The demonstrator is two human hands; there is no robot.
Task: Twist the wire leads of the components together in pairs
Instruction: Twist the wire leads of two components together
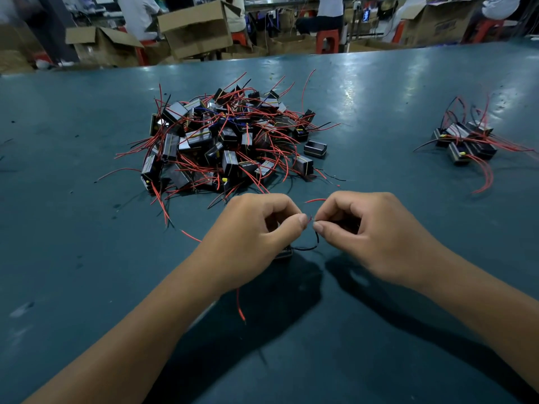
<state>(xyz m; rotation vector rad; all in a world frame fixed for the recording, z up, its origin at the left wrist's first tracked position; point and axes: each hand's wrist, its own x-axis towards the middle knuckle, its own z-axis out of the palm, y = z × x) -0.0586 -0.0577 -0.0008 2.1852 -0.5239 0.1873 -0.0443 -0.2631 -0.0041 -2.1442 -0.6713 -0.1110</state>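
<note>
Left hand: my left hand (256, 228) is curled, thumb and forefinger pinching the end of a wire lead (310, 219) at the tips.
Right hand: my right hand (367, 231) is curled the same way, its thumb and forefinger pinching the lead ends from the other side; the two hands nearly touch at the fingertips.
Leads between the hands: a red lead end (315, 200) sticks up just beyond my right knuckles, and a black lead (309, 246) loops down from the pinch to below my left hand.
Component: a small black component (284, 253) sits mostly hidden under my left palm, on the surface (87, 258); whether my hand touches it I cannot tell.
Loose red lead: another red lead (240, 307) trails out beneath my left wrist, toward me.
Main pile: a heap of black components with red and black leads (230, 141) lies just ahead of both hands.
Small group: a smaller cluster of components (466, 141) lies well off, ahead and to the right of my right hand.
Beyond the surface: cardboard boxes (195, 27) and red stools (328, 39) stand past the far edge, with seated people there.
</note>
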